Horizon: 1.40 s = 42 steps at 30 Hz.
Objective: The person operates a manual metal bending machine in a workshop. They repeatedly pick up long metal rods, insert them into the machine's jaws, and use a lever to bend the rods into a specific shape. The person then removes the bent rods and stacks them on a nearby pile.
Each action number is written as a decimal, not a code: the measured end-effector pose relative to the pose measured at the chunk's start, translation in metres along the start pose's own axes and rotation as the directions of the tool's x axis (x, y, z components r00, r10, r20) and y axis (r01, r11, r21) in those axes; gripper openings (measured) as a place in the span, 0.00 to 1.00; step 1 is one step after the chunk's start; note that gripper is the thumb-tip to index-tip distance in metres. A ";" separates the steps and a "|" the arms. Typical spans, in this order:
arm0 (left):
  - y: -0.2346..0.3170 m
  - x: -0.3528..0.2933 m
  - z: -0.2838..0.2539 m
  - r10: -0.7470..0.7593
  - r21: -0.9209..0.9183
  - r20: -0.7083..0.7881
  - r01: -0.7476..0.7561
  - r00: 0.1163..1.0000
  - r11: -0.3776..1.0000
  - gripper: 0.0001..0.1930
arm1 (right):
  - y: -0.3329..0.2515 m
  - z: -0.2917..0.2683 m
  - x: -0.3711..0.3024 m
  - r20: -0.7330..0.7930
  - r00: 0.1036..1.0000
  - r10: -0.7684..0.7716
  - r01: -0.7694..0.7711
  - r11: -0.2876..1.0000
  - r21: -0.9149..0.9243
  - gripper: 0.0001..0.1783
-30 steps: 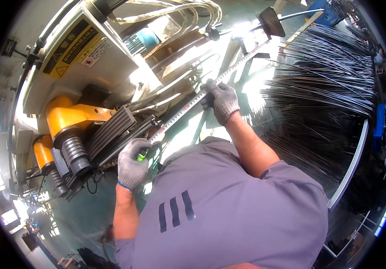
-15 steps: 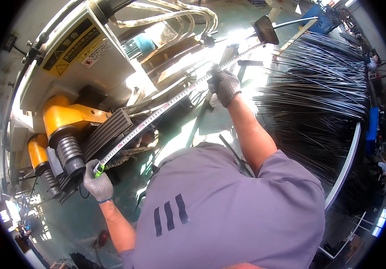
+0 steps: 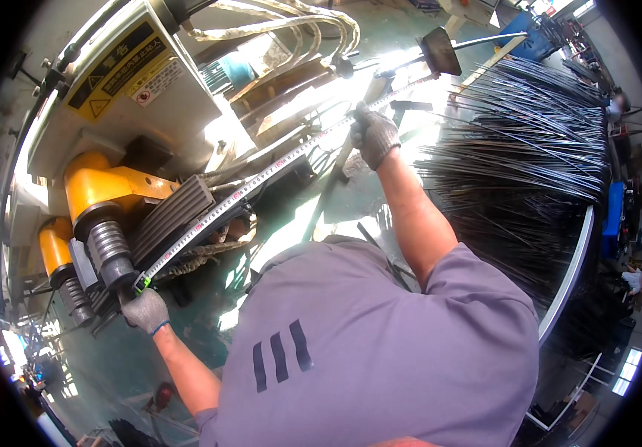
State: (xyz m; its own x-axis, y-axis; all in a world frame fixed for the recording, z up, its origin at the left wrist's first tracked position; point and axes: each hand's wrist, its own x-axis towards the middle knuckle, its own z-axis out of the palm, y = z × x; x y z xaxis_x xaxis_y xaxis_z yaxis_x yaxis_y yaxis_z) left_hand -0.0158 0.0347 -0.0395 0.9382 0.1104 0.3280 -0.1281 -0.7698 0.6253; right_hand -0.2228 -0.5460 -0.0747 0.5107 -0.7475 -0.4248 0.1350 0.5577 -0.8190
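Observation:
Gloved in grey, my left hand (image 3: 146, 310) is closed round a green tape measure (image 3: 141, 282) at the lower left, beside a ribbed dark cylinder (image 3: 112, 253) of a yellow machine part. From there the white tape blade (image 3: 239, 195) runs up and to the right, along the dark metal bars (image 3: 175, 212). Farther up, my right hand (image 3: 375, 135), in a matching glove, has its fingers closed on the blade; its fingertips are partly hidden. The blade continues beyond that hand towards a dark plate (image 3: 440, 52), where its end is lost in glare.
A white machine housing (image 3: 179, 119) with yellow warning labels stands at the upper left, yellow arms (image 3: 112, 186) below it. Wrapped hoses (image 3: 291, 26) loop at the top. On the right lies a large heap of thin metal rods (image 3: 529, 141) with protruding ends, beside a pale curved rail (image 3: 570, 279).
My left hand has moved down and to the left with the tape measure, and more blade shows. My right hand stays nearly in place, still closed.

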 end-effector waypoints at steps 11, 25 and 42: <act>-0.036 0.005 0.014 0.049 -0.215 -0.033 -0.055 0.998 0.975 0.21 | 0.007 -0.015 0.023 0.110 0.993 0.046 -0.047 0.999 0.010 0.18; -0.008 -0.005 -0.003 0.390 0.165 -0.015 -0.383 0.921 0.909 0.15 | -0.003 -0.014 0.020 0.054 0.990 0.131 -0.128 0.991 -0.047 0.20; 0.010 0.007 0.006 0.294 0.350 0.142 -0.326 0.945 0.878 0.20 | -0.013 -0.028 0.033 0.015 0.980 0.197 -0.197 0.980 -0.020 0.20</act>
State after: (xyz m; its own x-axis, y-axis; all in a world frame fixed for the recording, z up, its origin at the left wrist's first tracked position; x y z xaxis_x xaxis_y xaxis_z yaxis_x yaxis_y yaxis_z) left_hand -0.0084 0.0238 -0.0348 0.8950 -0.2113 0.3928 -0.3053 -0.9322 0.1943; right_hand -0.2318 -0.5884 -0.0886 0.5397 -0.6173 -0.5725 0.0149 0.6869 -0.7266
